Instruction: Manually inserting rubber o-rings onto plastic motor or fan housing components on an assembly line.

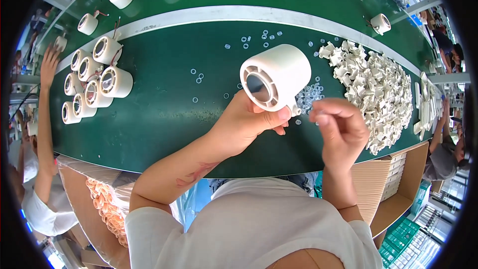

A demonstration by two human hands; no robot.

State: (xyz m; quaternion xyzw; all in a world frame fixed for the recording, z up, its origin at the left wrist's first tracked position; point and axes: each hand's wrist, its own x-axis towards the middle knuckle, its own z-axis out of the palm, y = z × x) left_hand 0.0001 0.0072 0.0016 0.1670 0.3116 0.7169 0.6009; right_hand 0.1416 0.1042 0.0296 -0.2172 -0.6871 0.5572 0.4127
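A white cylindrical housing [286, 72] is tilted in front of me, its ribbed round opening facing left and toward me. My left hand [249, 119] is closed around its lower end, with the thumb by a small stub on the housing. Just right of that stub, my right hand [343, 127] is raised with thumb and forefinger pinched together; whatever sits between the tips is too small to make out. Behind the right fingertips lies a heap of small clear rings [311, 94] on the green table [164, 139].
White housings [115, 82] stand grouped at left, some with wires. A pile of small white plastic parts [373, 94] covers the right. A pale rail [199, 14] crosses the far side. Boxes [406, 184] stand below the near edge. A co-worker's hand [49, 65] reaches in at far left.
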